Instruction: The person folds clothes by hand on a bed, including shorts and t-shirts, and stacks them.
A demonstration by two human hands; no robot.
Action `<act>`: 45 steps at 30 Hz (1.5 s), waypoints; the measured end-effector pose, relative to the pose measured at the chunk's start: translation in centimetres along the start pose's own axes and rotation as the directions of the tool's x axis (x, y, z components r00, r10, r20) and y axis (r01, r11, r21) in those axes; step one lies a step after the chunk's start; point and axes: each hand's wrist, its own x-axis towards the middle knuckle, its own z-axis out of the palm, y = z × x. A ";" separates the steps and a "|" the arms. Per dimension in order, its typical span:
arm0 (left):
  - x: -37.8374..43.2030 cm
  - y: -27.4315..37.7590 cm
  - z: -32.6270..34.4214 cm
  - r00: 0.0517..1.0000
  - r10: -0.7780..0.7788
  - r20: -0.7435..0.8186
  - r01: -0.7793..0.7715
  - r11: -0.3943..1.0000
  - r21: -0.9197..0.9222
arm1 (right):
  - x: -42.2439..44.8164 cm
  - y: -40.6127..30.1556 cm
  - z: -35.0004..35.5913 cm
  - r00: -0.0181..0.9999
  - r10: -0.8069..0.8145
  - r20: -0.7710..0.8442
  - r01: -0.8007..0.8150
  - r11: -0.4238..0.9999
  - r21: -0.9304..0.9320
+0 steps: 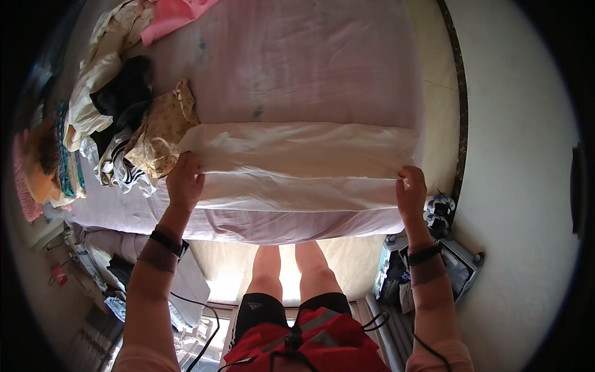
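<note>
A long white cloth (297,146) lies across the near part of the bed, folded lengthwise into layers. My left hand (186,181) grips the left end of its upper layer's near edge. At the right end of that same edge, my right hand (411,188) pinches the fabric between thumb and fingers. The lower layer (297,193) shows as a strip on the side nearer to me. Just beyond my left hand is a crumpled yellowish patterned garment (160,125).
Heaped clothes, among them a black garment (123,93), lie at the left of the pinkish bed sheet (302,60). Pink cloth (176,16) is at the far side. An open suitcase (458,267) and shoes (439,211) stand right, by the wall (516,139).
</note>
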 end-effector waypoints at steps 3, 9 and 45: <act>-0.1 1.9 -0.6 0.995 -0.048 0.092 0.055 0.996 -0.076 | -0.8 0.8 -1.0 0.999 0.011 0.040 -0.005 0.990 -0.142; 2.8 4.5 -0.9 0.946 0.291 -0.145 -0.302 0.951 -0.065 | 1.2 -3.7 1.1 0.956 -0.280 -0.088 0.252 0.937 -0.240; 4.4 6.8 6.1 0.975 0.053 0.214 -0.055 0.998 0.005 | 4.6 -0.7 -2.6 0.727 0.344 0.594 -0.685 0.407 0.604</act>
